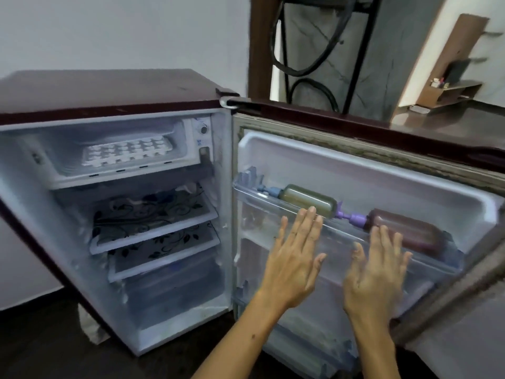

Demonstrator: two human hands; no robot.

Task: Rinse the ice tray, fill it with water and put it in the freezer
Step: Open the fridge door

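The ice tray [126,151] lay in the freezer compartment [49,160]; the left hand [293,265] and right hand [375,272] hovered flat and empty, with seemingly only the fridge door [355,170] left to close.

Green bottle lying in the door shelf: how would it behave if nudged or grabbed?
The green bottle lies on its side, so it would probably roll within the door shelf. It looks liquid-filled, likely heavy for its size. Smooth plastic, possibly slippery.
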